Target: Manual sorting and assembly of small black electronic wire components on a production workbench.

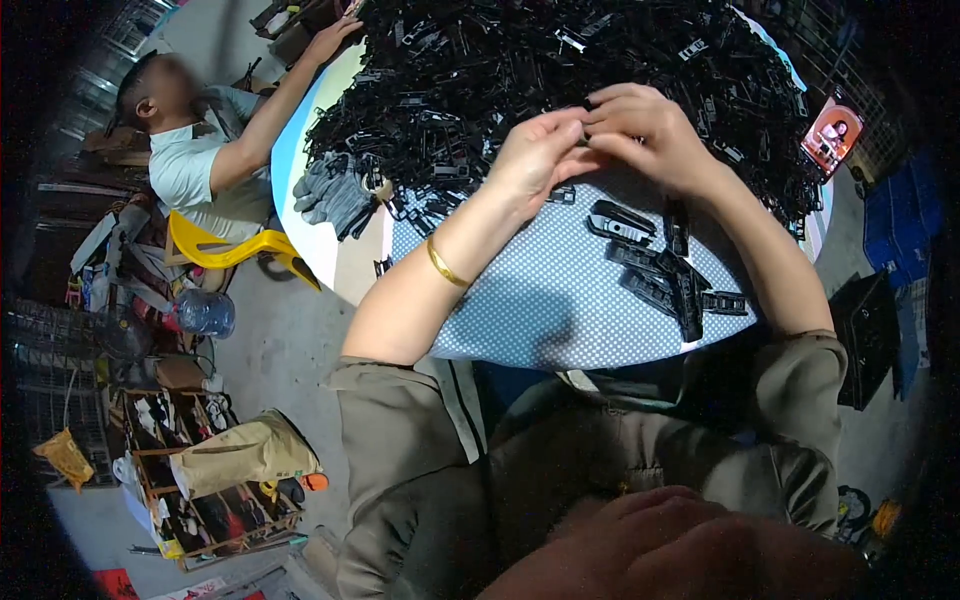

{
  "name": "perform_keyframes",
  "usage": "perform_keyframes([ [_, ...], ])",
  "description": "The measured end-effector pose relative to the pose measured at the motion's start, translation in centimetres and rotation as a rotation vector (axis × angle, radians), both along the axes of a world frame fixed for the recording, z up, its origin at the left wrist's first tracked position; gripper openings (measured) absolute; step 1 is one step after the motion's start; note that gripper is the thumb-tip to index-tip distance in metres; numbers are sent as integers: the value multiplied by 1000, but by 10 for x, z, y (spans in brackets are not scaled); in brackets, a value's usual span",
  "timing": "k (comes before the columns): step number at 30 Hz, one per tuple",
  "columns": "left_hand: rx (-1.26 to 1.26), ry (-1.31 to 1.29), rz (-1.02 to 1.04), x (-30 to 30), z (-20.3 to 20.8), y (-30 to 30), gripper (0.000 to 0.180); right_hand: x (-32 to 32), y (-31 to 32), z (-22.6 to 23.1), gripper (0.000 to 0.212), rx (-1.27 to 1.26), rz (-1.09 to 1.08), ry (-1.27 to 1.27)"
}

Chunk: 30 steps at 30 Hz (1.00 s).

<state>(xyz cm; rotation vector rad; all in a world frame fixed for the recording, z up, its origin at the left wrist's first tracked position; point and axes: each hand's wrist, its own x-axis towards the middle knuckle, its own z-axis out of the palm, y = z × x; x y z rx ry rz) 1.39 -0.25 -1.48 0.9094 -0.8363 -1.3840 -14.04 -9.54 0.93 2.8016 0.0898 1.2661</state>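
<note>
Both my hands meet over the near edge of a big heap of small black plastic parts (pixel 480 80) on a round table. My left hand (pixel 537 155), with a gold bangle (pixel 442 262) on its forearm, is closed in a pinch. Opposite it, my right hand (pixel 645 135) has its fingers curled, the fingertips touching those of the left. Whatever sits between the fingertips is too small and covered to make out. Closer to me, several black clip-like pieces (pixel 665 268) lie in a loose group on the dotted tabletop (pixel 520 300).
Grey work gloves (pixel 340 190) rest at the table's left side. A person (pixel 205 150) beyond them, near a yellow plastic chair (pixel 240 245), reaches an arm toward the heap. On the right stand a lit phone screen (pixel 832 135) and blue crates (pixel 900 220). A cluttered rack (pixel 200 450) occupies the lower left.
</note>
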Motion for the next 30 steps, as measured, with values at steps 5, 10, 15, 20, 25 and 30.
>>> perform_keyframes([
  [5, 4, -243, 4, -16, 6, 7, 40, 18, -53, 12, 22, 563, -419, -86],
  [10, 34, -252, -30, -15, 0, 6, 39, 60, -82, 45, 21, 18, -436, 62],
  [15, 3, -255, -26, -18, -4, 3, 38, 91, -99, 37, 29, -172, -102, -35],
  [20, 8, -176, -6, -16, -2, 4, 36, 97, -89, 46, 23, -64, -427, 305],
  [25, -61, 104, 134, -2, 5, 2, 35, 56, -61, 34, 22, 778, 34, -238],
  [30, -100, 142, 185, -6, 13, 5, 35, 0, -19, 19, 35, 1084, 150, 146],
])
